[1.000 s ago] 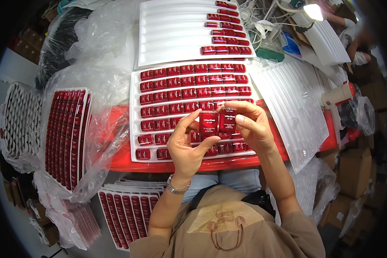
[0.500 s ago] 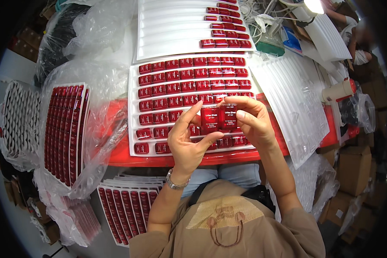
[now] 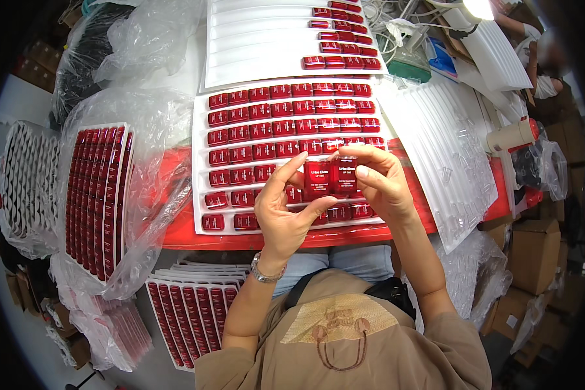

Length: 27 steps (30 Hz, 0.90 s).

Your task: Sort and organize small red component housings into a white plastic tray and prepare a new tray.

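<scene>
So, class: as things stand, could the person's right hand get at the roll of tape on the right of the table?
Probably not yet: the right hand and left hand both grip the two red pieces. The tape roll lies uncovered, across stacked white trays.

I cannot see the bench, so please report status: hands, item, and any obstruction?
Left hand and right hand both hold two red rectangular pieces. Pieces raised over the filled white tray. Nothing blocks the hands.

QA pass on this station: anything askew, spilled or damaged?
Nothing looks damaged or spilled. The left hand and right hand hold two red pieces side by side above the white tray, whose red pieces sit in even rows. Only its near rows have empty pockets. Loose plastic bags clutter the left side.
</scene>
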Available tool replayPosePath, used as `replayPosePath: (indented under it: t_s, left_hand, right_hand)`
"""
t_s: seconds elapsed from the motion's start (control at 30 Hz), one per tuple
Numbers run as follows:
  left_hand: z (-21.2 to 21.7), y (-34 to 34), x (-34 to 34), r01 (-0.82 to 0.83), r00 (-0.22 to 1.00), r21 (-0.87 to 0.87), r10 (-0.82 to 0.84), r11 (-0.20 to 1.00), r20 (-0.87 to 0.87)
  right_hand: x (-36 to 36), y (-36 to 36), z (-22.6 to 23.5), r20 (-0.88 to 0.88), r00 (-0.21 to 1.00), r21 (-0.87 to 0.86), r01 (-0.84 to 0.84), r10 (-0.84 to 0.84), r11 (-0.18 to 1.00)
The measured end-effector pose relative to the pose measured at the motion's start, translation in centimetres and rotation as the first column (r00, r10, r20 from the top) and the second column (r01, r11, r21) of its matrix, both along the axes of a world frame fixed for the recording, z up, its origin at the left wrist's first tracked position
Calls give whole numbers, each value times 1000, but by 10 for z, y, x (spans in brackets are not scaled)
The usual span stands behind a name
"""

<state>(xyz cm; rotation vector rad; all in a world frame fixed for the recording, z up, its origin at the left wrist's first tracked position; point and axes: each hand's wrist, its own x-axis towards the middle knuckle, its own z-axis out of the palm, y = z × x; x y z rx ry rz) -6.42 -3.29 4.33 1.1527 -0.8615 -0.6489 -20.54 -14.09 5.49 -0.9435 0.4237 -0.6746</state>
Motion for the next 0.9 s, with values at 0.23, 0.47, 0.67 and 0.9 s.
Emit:
replayPosePath:
  t_s: [0.23, 0.47, 0.67, 0.9]
  left_hand:
    - [-3, 0, 0, -12, 1000, 6, 12, 1000, 21]
    - [-3, -1, 0, -5, 1000, 0, 5, 1000, 26]
    - [-6, 1, 1, -13, 1000, 13, 13, 1000, 26]
    - [-6, 24, 62, -435, 900, -111, 428, 894, -75]
  right_hand:
    - [0, 1, -3, -16, 1000, -4, 23, -23, 1000]
    - [-1, 0, -5, -15, 1000, -5, 25, -25, 1000]
    - [1, 1, -8, -6, 1000, 14, 18, -18, 1000]
    - [1, -13, -17, -202, 918, -419, 233, -341, 877]
